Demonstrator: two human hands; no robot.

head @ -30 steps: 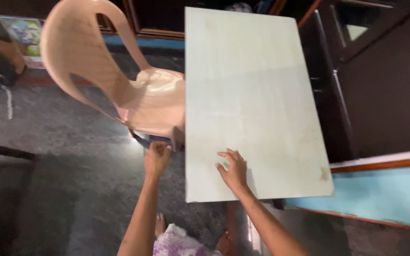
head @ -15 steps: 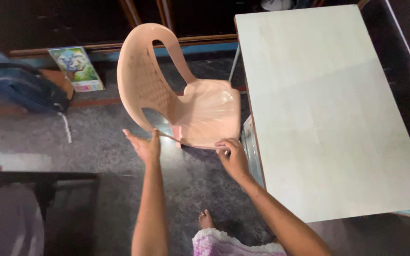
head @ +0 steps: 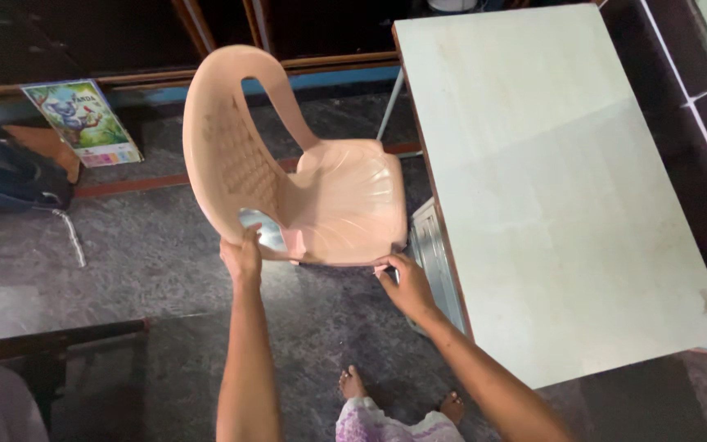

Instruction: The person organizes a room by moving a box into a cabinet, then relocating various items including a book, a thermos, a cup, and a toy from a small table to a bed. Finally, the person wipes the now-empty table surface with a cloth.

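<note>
Half a second ago the left hand (head: 243,255) was open, palm up, just short of the pink plastic chair (head: 312,192); now it has closed its fingers on the lower edge of the backrest, at the near side. The right hand (head: 407,282), which was already at the seat's front edge, now grips the seat's near corner, thumb over the rim. Both hands are therefore clamped on the chair, so the work in hand looks to have gone from reaching to holding (a firm two-point hold, by my judgement, ready for a lift or a drag).

The chair stands on the dark speckled floor (head: 165,245), its seat just beside the long edge of the pale rectangular table (head: 550,188), the seat front touching or nearly touching the table's frame.

As for printed things: a flat rectangular book or card (head: 82,121) with a colourful cartoon picture and a pale lower strip leans against the dark wooden skirting at the upper left, beside a dark blue bag (head: 6,176). No other label shows clearly.
</note>
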